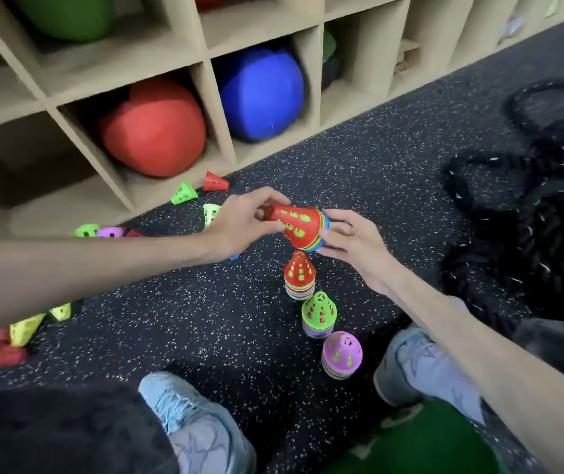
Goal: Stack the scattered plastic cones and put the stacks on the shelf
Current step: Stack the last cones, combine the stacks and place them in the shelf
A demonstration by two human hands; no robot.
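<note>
Holding the red-topped stack (299, 227) sideways above the floor, I pinch its tip with my left hand (239, 222) while my right hand (352, 241) cups its base, keeping the cones nested.

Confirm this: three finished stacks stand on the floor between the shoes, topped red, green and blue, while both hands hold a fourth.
One error: the nearest stack is topped purple, not blue, as the head view shows. The red and green tops are right, and the left hand and right hand do hold a fourth stack.
</note>
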